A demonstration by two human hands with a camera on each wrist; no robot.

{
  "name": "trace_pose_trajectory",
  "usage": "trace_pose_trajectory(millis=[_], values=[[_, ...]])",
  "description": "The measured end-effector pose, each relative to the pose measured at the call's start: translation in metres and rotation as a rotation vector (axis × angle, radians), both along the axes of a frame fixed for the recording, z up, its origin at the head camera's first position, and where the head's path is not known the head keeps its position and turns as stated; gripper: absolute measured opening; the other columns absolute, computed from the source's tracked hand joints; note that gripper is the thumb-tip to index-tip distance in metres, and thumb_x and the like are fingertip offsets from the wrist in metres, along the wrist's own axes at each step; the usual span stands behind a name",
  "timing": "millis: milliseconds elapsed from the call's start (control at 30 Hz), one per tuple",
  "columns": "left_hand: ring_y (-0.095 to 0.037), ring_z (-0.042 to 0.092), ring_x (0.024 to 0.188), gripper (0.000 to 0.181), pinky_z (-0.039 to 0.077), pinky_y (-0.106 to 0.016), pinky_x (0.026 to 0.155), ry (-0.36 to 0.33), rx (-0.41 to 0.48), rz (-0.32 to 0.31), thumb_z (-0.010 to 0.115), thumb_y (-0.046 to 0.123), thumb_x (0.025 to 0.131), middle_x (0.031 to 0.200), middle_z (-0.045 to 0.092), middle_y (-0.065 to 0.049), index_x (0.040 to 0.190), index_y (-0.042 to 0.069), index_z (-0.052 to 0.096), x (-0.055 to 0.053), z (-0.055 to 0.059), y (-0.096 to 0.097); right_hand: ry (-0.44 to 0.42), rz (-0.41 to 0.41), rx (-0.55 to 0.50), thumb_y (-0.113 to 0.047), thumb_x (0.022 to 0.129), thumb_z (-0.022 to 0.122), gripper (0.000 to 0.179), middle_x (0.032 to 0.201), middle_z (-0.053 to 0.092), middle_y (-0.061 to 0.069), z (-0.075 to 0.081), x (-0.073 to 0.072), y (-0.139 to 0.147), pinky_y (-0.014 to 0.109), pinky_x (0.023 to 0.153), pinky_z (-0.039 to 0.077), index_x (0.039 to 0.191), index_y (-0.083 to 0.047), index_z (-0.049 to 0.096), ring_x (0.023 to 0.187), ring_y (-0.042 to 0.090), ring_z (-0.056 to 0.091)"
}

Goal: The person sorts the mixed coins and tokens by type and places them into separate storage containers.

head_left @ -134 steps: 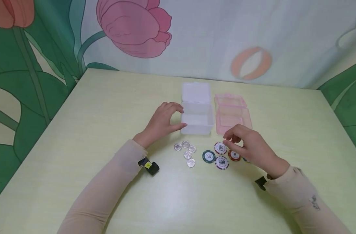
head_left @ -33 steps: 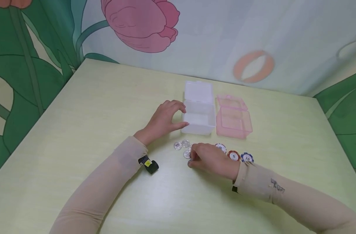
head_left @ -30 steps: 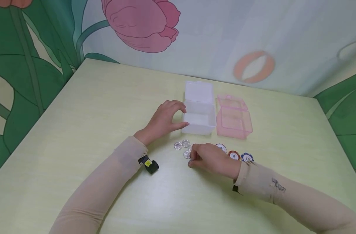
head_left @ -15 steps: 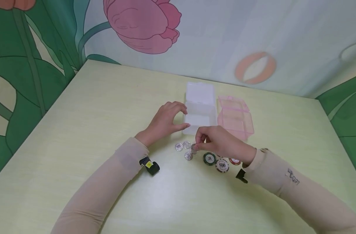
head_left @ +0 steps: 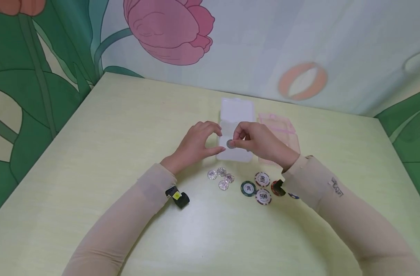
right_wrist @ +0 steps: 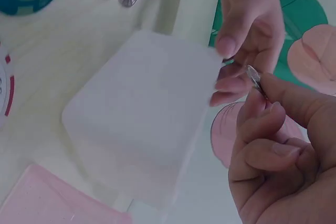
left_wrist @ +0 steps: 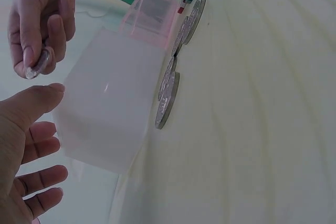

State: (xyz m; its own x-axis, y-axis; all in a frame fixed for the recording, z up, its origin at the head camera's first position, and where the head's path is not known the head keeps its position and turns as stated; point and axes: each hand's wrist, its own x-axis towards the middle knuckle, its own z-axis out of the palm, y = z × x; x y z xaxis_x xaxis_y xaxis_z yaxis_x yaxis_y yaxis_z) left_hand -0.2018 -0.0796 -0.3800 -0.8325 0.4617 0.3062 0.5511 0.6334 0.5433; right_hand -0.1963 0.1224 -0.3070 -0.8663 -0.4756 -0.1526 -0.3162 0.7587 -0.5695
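My right hand (head_left: 261, 142) pinches a silver coin (head_left: 230, 144) between thumb and fingers, above the white translucent box (head_left: 235, 155), whose lid stands open at the back. In the right wrist view the coin (right_wrist: 253, 74) is held by its edge. My left hand (head_left: 194, 145) sits at the left side of that box, thumb near the front corner and fingers loosely bent along the rim. In the left wrist view the thumb (left_wrist: 37, 103) overlaps the box's edge. Several silver coins (head_left: 223, 185) lie on the table in front of the box.
A pink translucent box (head_left: 294, 142) with its lid open stands right of the white one, partly hidden by my right hand. Several poker chips, among them a green one (head_left: 248, 188) and a white-faced 500 chip (head_left: 263, 196), lie right of the coins. A patterned wall hangs behind the table.
My right hand has left the poker chips' side, picked up the nearest coin from the group, and carried it up over the white box. The left hand has stayed at the box.
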Motion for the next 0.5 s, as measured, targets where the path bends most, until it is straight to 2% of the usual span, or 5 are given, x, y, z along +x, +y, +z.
trace_pose_trajectory(millis=[200, 500], values=[[-0.026, 0.051, 0.119, 0.037, 0.039, -0.041, 0.106, -0.008, 0.004, 0.001, 0.075, 0.031, 0.083, 0.127, 0.060, -0.006, 0.109, 0.010, 0.060, 0.000, 0.000, 0.000, -0.038, -0.040, -0.007, -0.022, 0.090, 0.067, 0.016, 0.084, 0.061, 0.005, -0.009, -0.015, -0.003, 0.027, 0.062, 0.044, 0.090, -0.008, 0.059, 0.067, 0.019, 0.051], [-0.026, 0.052, 0.118, 0.036, 0.040, -0.041, 0.105, -0.008, 0.019, -0.007, 0.076, 0.029, 0.082, 0.126, 0.061, -0.007, 0.108, 0.009, 0.061, 0.001, 0.000, -0.001, -0.056, -0.008, 0.048, -0.022, 0.089, 0.069, 0.018, 0.083, 0.062, 0.006, -0.025, -0.029, -0.014, 0.024, 0.062, 0.047, 0.090, -0.006, 0.061, 0.069, 0.017, 0.054]])
